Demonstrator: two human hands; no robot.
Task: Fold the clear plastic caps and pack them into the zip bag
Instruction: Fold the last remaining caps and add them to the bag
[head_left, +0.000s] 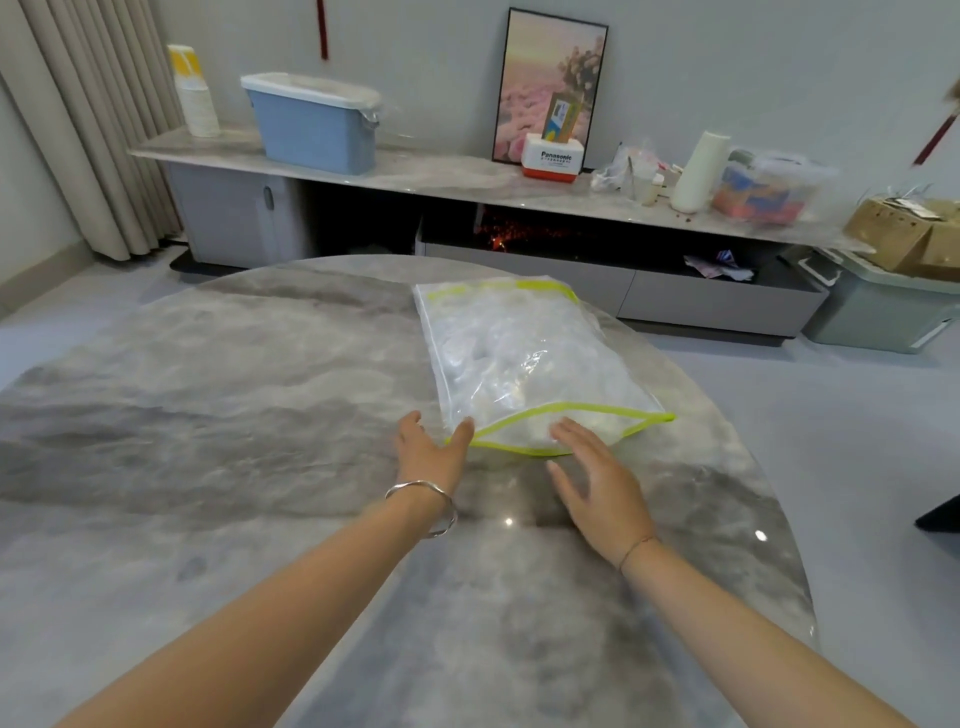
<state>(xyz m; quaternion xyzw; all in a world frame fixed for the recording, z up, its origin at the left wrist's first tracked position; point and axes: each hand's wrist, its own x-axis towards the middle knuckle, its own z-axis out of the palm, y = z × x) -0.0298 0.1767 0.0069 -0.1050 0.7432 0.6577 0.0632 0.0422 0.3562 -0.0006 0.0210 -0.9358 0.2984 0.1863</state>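
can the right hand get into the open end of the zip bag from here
Probably yes. The right hand is open, its fingertips at the gaping near end of the bag, with nothing between them. The left hand touches the near left corner.

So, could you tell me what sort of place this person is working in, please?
Most likely a home living room: a low media cabinet along the wall with a framed picture on it, pleated curtains at the left, and a round marble-look table bearing the zip bag.
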